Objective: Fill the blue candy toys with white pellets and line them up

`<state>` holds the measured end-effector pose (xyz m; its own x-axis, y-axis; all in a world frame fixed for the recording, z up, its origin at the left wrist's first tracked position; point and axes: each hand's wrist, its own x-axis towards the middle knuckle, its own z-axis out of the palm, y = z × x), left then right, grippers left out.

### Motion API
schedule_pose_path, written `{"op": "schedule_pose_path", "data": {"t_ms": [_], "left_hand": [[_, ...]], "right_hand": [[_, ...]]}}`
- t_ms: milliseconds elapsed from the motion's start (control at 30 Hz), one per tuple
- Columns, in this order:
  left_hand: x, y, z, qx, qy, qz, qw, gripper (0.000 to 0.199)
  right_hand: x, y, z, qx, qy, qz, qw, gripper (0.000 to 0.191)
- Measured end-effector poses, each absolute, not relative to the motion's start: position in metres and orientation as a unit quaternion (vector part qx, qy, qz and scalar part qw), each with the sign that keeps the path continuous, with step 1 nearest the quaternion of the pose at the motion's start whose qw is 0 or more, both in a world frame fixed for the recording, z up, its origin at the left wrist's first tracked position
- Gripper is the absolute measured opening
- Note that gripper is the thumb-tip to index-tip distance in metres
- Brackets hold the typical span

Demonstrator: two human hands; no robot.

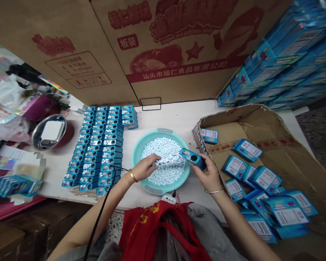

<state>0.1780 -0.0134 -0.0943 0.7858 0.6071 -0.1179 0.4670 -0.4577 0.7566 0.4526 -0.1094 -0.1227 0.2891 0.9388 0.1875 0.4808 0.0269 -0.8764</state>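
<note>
A turquoise basin (136,148) in the middle of the table holds a heap of small white candies (165,177). My left hand (146,166) is at the heap's left side, its fingers curled around some candies; the fingertips are partly hidden among them. Over the basin's right rim, my right hand (208,174) grips a small blue candy box (192,157). The box is tilted, its top with a dark round hole facing up, and its far end points at the candies.
Rows of blue boxes with white candies in their openings (92,148) stand left of the basin. An open carton (225,141) at right holds several blue boxes. Behind rises a large carton (176,87); stacked blue packs (277,69) stand back right. A metal bowl (38,136) is at left.
</note>
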Motion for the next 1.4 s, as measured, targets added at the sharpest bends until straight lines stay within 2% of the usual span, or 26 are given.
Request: {"op": "schedule_pose_path", "data": {"t_ms": [133,367,433,667,833,967,1133,1267,1400], "left_hand": [[0.18,-0.004,-0.04,0.888,0.297,0.032,0.349,0.025],[0.22,-0.006,0.021,0.917,0.318,-0.169,0.173,0.029],[0.233,-0.012,0.033,0.913,0.33,-0.204,0.128,0.033],[0.247,-0.028,0.041,0.923,0.31,-0.215,0.072,0.021],[0.214,-0.016,0.017,0.949,0.279,-0.122,0.076,0.022],[0.178,0.001,-0.034,0.934,0.327,-0.04,0.138,0.029],[0.173,0.006,-0.129,0.888,0.421,-0.11,0.149,0.032],[0.201,-0.014,-0.18,0.877,0.4,-0.098,0.247,0.035],[0.212,-0.025,-0.189,0.838,0.39,-0.014,0.38,0.038]], "right_hand": [[0.439,-0.1,-0.121,-0.606,-0.631,0.22,0.432,0.032],[0.417,-0.093,-0.127,-0.559,-0.689,0.196,0.417,0.039],[0.414,-0.094,-0.13,-0.557,-0.691,0.197,0.416,0.039],[0.411,-0.096,-0.141,-0.565,-0.677,0.199,0.427,0.041],[0.417,-0.095,-0.145,-0.569,-0.677,0.198,0.422,0.041],[0.423,-0.094,-0.144,-0.577,-0.672,0.193,0.421,0.04],[0.429,-0.092,-0.139,-0.591,-0.653,0.201,0.429,0.038],[0.432,-0.092,-0.134,-0.614,-0.613,0.211,0.45,0.034],[0.436,-0.092,-0.134,-0.654,-0.546,0.218,0.477,0.034]]}}
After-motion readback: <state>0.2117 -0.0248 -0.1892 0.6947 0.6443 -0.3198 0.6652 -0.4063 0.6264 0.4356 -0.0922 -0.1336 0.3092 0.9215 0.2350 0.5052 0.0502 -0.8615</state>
